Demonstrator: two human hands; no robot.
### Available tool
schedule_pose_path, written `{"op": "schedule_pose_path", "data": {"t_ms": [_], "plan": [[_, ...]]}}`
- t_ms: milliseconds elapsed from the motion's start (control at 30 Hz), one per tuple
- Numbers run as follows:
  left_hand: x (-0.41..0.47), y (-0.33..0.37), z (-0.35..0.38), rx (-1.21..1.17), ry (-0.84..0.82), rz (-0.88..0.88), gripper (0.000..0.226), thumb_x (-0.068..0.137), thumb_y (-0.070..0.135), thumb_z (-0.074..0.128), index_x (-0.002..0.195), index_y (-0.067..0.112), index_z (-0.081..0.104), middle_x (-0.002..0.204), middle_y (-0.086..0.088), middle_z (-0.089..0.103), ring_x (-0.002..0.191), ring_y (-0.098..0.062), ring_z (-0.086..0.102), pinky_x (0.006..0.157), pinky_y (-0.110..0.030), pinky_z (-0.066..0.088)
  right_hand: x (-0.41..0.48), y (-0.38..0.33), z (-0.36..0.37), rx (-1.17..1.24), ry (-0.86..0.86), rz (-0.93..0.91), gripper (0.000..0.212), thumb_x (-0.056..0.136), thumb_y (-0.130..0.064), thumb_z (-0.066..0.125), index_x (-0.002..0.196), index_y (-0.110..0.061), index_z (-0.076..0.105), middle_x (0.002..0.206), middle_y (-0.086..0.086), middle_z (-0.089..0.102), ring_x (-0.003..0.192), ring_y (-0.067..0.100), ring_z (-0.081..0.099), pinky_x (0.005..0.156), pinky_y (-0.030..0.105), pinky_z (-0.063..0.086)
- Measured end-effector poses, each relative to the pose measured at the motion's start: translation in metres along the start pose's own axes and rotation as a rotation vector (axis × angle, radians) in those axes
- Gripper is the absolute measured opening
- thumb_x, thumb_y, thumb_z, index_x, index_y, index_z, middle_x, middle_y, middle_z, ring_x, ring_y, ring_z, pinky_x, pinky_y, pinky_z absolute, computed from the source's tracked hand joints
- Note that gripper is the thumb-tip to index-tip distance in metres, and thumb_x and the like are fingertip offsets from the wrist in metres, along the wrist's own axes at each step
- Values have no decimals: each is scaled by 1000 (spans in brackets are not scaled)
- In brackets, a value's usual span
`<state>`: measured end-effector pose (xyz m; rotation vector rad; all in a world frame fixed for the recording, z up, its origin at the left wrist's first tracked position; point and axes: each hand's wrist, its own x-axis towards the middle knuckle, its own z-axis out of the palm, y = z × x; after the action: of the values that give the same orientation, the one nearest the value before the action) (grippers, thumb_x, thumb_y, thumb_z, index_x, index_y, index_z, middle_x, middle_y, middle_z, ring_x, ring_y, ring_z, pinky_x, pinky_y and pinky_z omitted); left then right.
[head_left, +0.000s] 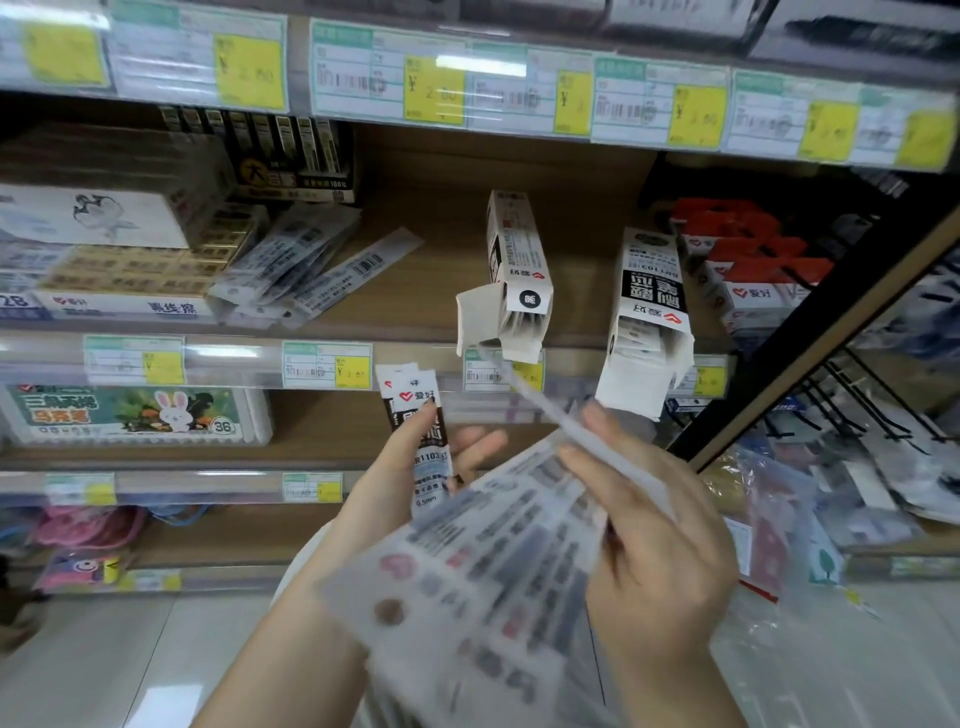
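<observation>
Left grip (402, 480), right grip (660, 545) round packets (493, 566)

Bare forearms (291, 649), bare left hand (395, 483) and right hand (649, 530)

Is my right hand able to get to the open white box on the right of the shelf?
Probably yes: the open white box stands at the shelf edge just above the right hand, nothing between them. But that hand grips refill packets, so grasping the box looks awkward.
</observation>
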<state>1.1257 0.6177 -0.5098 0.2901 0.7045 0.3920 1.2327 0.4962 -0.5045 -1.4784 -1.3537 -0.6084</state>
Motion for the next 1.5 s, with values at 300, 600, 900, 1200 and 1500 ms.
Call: {"op": "schedule_pose_path", "data": {"t_ms": [300,600,900,1200,1500], "plan": [[0,1,2,308,-4,65,32,57,35,68,71,7,76,75,-10,67,68,-23,63,73,-33,48,2,-10,6,47,-396,-135,13,84,-10,63,86,-3,75,119,1,67,94,20,61,73,37,44],[12,13,-20,194,178,262,22,80,28,64,89,13,76,86,-4,71,74,-23,65,87,-44,51,10,-4,-17,564,-1024,485,8,79,-22,67,85,-18,71,115,-9,67,104,1,60,92,27,47],[-18,-13,2,276,24,389,32,76,22,58,104,8,67,97,-16,72,84,-29,71,70,-42,58,9,-2,7,764,-734,1082,20,87,-4,62,83,-20,73,90,-3,75,82,5,68,72,23,54],[-25,-17,11,460,140,605,16,75,30,70,89,24,75,100,-7,73,96,-28,69,95,-55,46,9,1,0,874,-737,1088,19,74,-21,61,84,-24,76,87,-3,75,80,7,67,66,21,53],[-27,-29,23,382,210,667,24,71,42,58,84,30,75,92,2,75,90,-19,71,92,-49,49,2,-8,4,726,-684,1028,23,73,-27,61,91,-18,73,92,-2,75,92,20,69,88,46,53]]}}
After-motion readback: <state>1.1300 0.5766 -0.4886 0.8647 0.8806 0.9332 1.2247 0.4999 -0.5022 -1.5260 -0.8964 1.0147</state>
